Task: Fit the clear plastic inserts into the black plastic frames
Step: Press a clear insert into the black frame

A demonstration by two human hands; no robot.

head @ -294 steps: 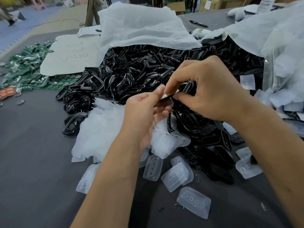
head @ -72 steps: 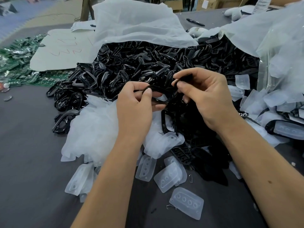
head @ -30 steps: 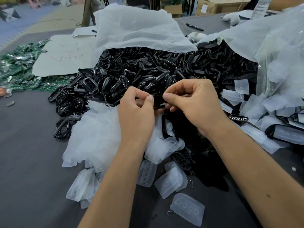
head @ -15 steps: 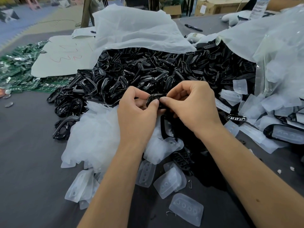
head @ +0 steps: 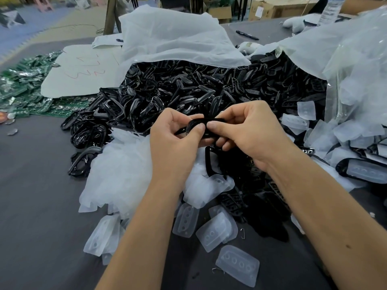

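Black frame point(head: 193, 127): glossy oval loop, pinched by both hands.

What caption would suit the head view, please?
Both hands pinch one black frame above heaped frames and clear inserts.

- Ahead of the left hand point(head: 173, 141) and right hand point(head: 249, 132), a heap of black frames point(head: 188, 88) spilling from a white bag point(head: 173, 38) blocks the way.
- Near left, bare grey bench point(head: 37, 206) gives open passage.
- Loose clear inserts point(head: 238, 264) scatter between the forearms.
- Right side is crowded by a clear bag point(head: 356, 59) and more inserts.
- Far left, green circuit boards point(head: 18, 88) and a white sheet point(head: 83, 70) cover the bench.
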